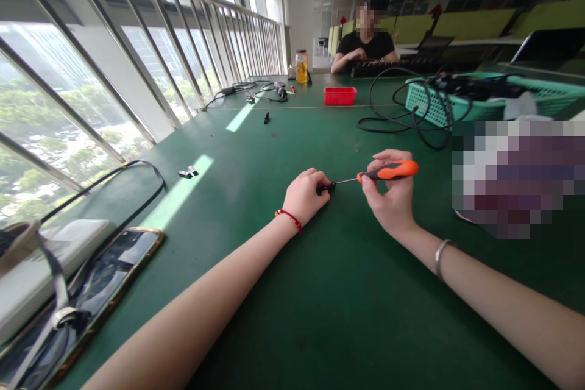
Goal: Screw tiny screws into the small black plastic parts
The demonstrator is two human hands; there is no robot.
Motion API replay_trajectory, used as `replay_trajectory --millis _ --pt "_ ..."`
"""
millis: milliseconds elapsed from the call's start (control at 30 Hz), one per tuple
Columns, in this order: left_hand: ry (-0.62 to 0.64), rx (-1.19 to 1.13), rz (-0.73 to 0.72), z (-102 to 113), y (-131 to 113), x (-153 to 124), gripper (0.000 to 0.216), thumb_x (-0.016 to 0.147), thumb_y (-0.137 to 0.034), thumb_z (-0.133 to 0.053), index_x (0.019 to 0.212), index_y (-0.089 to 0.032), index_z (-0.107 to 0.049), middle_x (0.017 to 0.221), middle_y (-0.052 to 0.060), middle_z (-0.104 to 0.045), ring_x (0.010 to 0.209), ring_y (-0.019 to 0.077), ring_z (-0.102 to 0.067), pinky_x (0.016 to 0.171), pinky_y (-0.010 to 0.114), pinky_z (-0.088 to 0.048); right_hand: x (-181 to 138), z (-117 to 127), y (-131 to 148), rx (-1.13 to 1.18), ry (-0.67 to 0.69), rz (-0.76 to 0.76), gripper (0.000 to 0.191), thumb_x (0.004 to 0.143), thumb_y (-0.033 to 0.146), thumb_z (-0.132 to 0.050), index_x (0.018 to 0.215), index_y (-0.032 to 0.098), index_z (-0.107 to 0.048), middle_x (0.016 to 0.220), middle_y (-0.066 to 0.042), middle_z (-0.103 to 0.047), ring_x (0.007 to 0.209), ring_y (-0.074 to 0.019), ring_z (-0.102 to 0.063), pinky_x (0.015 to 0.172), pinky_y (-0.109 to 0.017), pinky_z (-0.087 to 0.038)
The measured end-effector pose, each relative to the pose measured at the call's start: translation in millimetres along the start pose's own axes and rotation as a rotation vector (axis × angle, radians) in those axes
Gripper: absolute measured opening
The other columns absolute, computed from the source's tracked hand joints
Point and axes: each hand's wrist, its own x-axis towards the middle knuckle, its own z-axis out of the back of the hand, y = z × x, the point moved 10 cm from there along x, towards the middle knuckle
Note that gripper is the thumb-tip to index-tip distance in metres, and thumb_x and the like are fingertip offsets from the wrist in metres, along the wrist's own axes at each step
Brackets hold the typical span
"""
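Note:
My left hand (307, 193), with a red cord bracelet at the wrist, is closed on a small black part (325, 188) low over the green table (292, 292). The part's exact kind is too small to make out. In my right hand (392, 195) is an orange and black screwdriver (393, 169), its handle held between thumb and fingers. Its thin metal shaft points left, and the tip meets the black part at my left fingertips. A silver bangle sits on my right wrist.
Small black and silver pieces (188, 172) lie at left, another black piece (266, 117) farther back. A phone (123, 256) and white power bank-like box (59, 256) are near left. Behind stand a red tray (339, 95), a teal basket (429, 103) with cables, and a seated person (365, 42).

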Motion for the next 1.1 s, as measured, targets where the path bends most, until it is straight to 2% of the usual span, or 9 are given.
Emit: replay_trajectory --millis 67,167,267,333,467,667,800,1100 --pt "0.0 -0.003 -0.003 0 -1 0 0.013 0.071 -0.014 -0.055 0.077 -0.019 -0.065 0.086 0.002 -0.064 0.082 0.0173 -0.061 0.071 0.028 -0.049 0 0 -2 -0.011 0.006 -0.024 0.028 0.074 0.021 -0.06 0.095 0.023 -0.042 0.066 0.006 -0.046 0.054 -0.0112 -0.048 0.055 -0.027 -0.044" --pt "-0.001 0.003 -0.012 0 -2 0 0.013 0.071 -0.014 -0.055 0.077 -0.019 -0.065 0.086 0.002 -0.063 0.082 0.0174 -0.06 0.072 0.028 -0.049 -1 -3 -5 -0.109 0.045 -0.106 0.012 0.08 0.026 -0.058 0.081 0.023 -0.046 0.052 0.008 -0.045 0.047 -0.0107 -0.048 0.052 -0.026 -0.041" --pt "-0.002 0.006 -0.014 1 -2 -1 0.012 0.071 -0.014 -0.055 0.076 -0.019 -0.065 0.085 0.003 -0.063 0.082 0.0177 -0.06 0.071 0.029 -0.049 -2 -5 -4 -0.135 0.078 -0.142 0.012 0.08 0.027 -0.058 0.075 0.023 -0.048 0.051 0.006 -0.049 0.045 -0.0106 -0.05 0.049 -0.025 -0.038" --pt "0.0 0.003 -0.022 0 -3 -1 0.013 0.071 -0.013 -0.054 0.076 -0.019 -0.064 0.086 0.003 -0.063 0.082 0.0176 -0.06 0.072 0.029 -0.049 -1 -7 -1 -0.117 0.087 -0.114 0.012 0.078 0.025 -0.06 0.082 0.023 -0.048 0.051 0.008 -0.047 0.044 -0.0103 -0.048 0.049 -0.026 -0.038" --pt "-0.001 -0.002 -0.031 0 -4 -1 0.014 0.07 -0.012 -0.054 0.076 -0.019 -0.065 0.087 0.002 -0.063 0.084 0.0171 -0.06 0.074 0.028 -0.049 1 -5 -1 -0.054 0.043 -0.046 0.024 0.076 0.022 -0.063 0.092 0.023 -0.045 0.053 0.011 -0.042 0.045 -0.0091 -0.043 0.051 -0.025 -0.038" --pt "-0.012 -0.004 0.003 0 -1 -1 0.012 0.071 -0.014 -0.055 0.076 -0.019 -0.065 0.085 0.002 -0.063 0.082 0.017 -0.06 0.072 0.027 -0.049 -2 -4 4 -0.064 0.029 -0.009 0.015 0.075 0.026 -0.066 0.074 0.021 -0.051 0.062 0.004 -0.053 0.055 -0.0104 -0.051 0.053 -0.025 -0.042" --pt "-0.017 0.003 0.008 1 -1 -1 0.011 0.071 -0.015 -0.055 0.076 -0.019 -0.064 0.084 0.002 -0.063 0.081 0.0169 -0.059 0.07 0.027 -0.048 -3 -3 16 -0.133 0.029 0.01 0.02 0.082 0.027 -0.058 0.066 0.021 -0.047 0.055 0.005 -0.051 0.048 -0.009 -0.047 0.048 -0.024 -0.037" --pt "-0.017 0.005 -0.001 2 -1 -1 0.013 0.07 -0.013 -0.054 0.076 -0.019 -0.064 0.084 0.002 -0.062 0.082 0.0166 -0.059 0.073 0.027 -0.048 -6 -8 23 -0.128 0.067 0.054 0.022 0.083 0.024 -0.056 0.064 0.021 -0.046 0.053 0.005 -0.049 0.048 -0.0087 -0.046 0.049 -0.024 -0.036"
